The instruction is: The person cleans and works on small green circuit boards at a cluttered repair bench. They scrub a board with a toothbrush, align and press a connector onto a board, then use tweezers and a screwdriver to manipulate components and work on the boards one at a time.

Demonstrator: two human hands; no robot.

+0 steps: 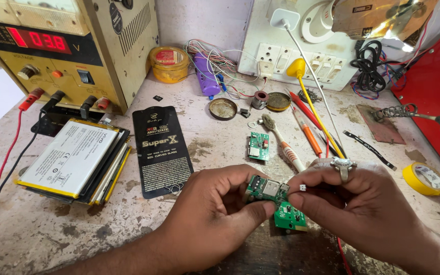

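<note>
My left hand (215, 214) grips a small green circuit board (276, 201) by its left end, just above the worn bench. My right hand (357, 203), with a ring on one finger, pinches a tiny white component (302, 188) right beside the board's upper right corner. A second small green board (258, 146) lies on the bench behind my hands, next to a dirty toothbrush (281, 142).
A power supply (62, 51) with a red display stands at the back left, a stack of phone batteries (72, 160) in front of it. A black packet (161, 150) lies in the middle. A soldering iron (434, 119), yellow tape roll (424, 178), tins, wires and a socket board (301, 56) fill the back and right.
</note>
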